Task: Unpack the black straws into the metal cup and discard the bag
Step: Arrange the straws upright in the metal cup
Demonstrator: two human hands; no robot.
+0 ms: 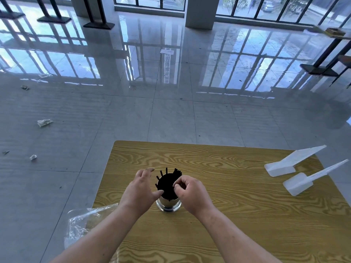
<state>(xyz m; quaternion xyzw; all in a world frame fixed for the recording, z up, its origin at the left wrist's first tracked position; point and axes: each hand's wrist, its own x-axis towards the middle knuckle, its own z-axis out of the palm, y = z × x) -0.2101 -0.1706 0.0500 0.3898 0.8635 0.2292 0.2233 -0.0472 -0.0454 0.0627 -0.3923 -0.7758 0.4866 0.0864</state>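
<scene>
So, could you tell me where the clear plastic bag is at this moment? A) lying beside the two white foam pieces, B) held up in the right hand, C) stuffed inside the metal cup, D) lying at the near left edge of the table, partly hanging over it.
D: the clear plastic bag lies crumpled at the wooden table's near left edge, while both hands work at the black straws in the metal cup.
</scene>
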